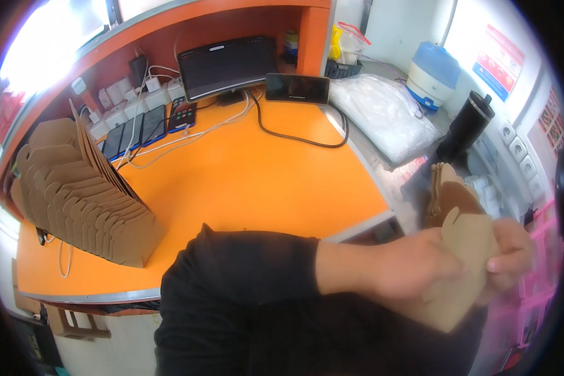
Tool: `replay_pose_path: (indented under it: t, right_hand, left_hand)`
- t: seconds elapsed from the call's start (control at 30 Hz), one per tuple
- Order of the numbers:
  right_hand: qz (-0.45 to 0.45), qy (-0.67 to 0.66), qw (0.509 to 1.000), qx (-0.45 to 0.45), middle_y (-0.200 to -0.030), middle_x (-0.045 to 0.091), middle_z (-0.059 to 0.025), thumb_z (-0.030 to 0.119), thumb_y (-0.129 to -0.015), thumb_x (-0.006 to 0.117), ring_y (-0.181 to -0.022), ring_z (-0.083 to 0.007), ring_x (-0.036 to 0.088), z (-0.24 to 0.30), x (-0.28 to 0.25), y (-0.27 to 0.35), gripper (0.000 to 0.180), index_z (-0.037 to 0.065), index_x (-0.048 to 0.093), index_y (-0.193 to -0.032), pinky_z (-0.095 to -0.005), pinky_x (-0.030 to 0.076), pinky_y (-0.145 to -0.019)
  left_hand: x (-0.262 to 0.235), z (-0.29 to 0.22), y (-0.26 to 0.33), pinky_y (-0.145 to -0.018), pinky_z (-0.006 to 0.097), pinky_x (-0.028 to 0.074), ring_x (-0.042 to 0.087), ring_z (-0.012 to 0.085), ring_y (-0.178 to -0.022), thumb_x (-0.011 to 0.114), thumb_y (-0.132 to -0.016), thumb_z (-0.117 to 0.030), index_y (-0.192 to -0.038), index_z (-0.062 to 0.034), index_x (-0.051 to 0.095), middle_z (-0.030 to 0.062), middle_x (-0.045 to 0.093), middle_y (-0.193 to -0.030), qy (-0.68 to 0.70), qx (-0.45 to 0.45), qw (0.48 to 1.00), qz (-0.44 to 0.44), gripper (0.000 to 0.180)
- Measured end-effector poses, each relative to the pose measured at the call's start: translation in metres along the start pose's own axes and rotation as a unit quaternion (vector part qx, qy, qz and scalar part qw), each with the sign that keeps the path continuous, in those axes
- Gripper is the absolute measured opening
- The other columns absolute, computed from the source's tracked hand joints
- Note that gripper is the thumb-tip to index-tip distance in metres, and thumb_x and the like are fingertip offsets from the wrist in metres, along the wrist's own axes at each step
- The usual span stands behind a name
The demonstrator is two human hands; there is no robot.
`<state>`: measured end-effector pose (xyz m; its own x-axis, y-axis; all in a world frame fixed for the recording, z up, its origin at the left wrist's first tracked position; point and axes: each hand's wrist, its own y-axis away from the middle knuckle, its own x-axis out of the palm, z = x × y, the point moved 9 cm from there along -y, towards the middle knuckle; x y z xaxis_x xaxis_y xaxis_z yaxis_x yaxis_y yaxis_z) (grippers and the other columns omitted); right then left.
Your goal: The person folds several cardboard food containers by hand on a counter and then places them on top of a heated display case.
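Note:
Both hands are together at the lower right. My left hand [407, 266], in a black sleeve, reaches across and grips a flat brown cardboard box blank [467, 250] from the left. My right hand [511, 250] pinches the same blank on its right edge. Just behind the blank stands a small stack of similar brown cardboard blanks [448, 191]. Part of the held blank is hidden by my fingers.
A long row of folded brown cardboard boxes [81, 194] stands on the orange counter [250, 182] at left. Behind are several phones on chargers [138, 128], a dark monitor [229, 62], a tablet [296, 88], cables, clear plastic bags [382, 116], a black tumbler [467, 125] and a blue-white jar [432, 72].

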<state>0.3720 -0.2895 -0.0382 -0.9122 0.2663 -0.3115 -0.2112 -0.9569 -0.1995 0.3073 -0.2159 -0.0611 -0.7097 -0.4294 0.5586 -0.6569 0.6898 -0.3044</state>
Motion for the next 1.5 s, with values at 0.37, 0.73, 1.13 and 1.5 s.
replay_pose_path:
  t: [0.37,0.73,1.13,1.5]
  right_hand:
    - [-0.181,0.356,0.831,-0.386,-0.048,0.043,-0.0006,0.000,-0.056,0.056,-0.038,-0.0123,0.039,0.069,0.025,0.006,0.015,0.005,0.060,-0.070,-0.0235,0.026,-0.036]
    - [-0.112,-0.149,0.974,-0.127,-0.072,0.048,-0.0042,0.009,-0.047,0.082,-0.067,-0.0116,0.048,0.001,-0.002,-0.036,0.052,0.000,0.052,-0.088,-0.0257,0.036,-0.057]
    - [-0.338,0.075,0.914,-0.212,-0.094,0.039,-0.0089,0.010,-0.061,0.073,-0.091,-0.0218,0.041,0.028,-0.005,-0.011,0.034,0.019,0.057,-0.090,-0.0337,0.037,-0.080]
    - [-0.126,0.404,0.861,-0.282,-0.096,0.042,-0.0086,0.021,-0.064,0.067,-0.094,-0.0284,0.043,0.042,0.027,-0.035,0.040,0.014,0.057,-0.102,-0.0377,0.035,-0.081]
  left_hand:
    - [-0.025,0.009,0.004,-0.082,0.029,0.038,0.049,0.0141,-0.094,0.050,-0.084,-0.016,-0.109,0.0003,0.047,0.0068,0.053,-0.100,-0.114,-0.086,0.986,-0.091,0.030]
    - [-0.019,0.000,0.007,-0.081,0.028,0.039,0.050,0.0144,-0.093,0.052,-0.080,-0.010,-0.110,-0.0011,0.047,0.0052,0.052,-0.103,-0.054,-0.026,0.997,-0.056,0.032]
    - [0.025,-0.029,-0.002,-0.081,0.026,0.034,0.039,0.0136,-0.101,0.057,-0.080,-0.033,-0.118,-0.0062,0.028,0.0060,0.037,-0.111,-0.116,0.173,0.968,0.140,0.055]
    - [-0.041,-0.038,0.006,-0.078,0.028,0.040,0.049,0.0182,-0.098,0.044,-0.086,-0.033,-0.114,-0.0014,0.042,0.0106,0.049,-0.108,-0.231,0.106,0.959,-0.127,0.042]
